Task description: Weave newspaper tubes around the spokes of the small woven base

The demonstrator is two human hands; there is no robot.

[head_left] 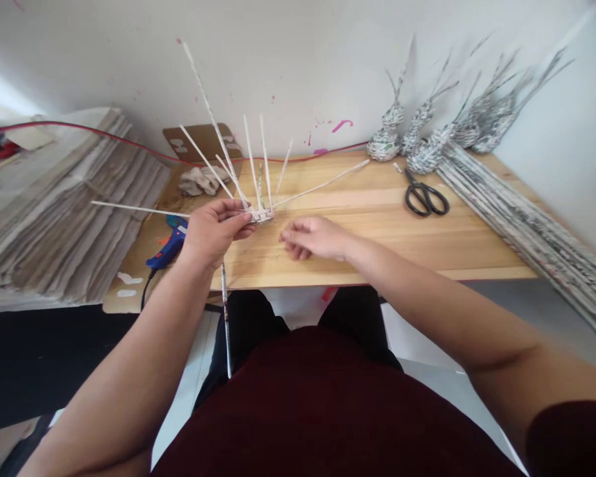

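Observation:
My left hand (213, 228) pinches a small woven base (262, 216) made of rolled newspaper between thumb and fingers, a little above the table. Thin paper sticks (208, 99) fan out of the base, upward and to both sides. One long stick (225, 318) hangs below my left hand, past the table edge towards my lap. To the right of the base, and apart from it, is my right hand (312, 238). Its fingers are curled in with the thumb against them. Whether they hold anything cannot be made out.
Black scissors (426, 199) lie on the wooden table (338, 265). Several woven paper figures (385, 136) stand by the wall, beside a bundle of paper sticks (521, 218). At left are a blue glue gun (166, 248), a crumpled cloth (203, 180) and a paper stack (69, 212).

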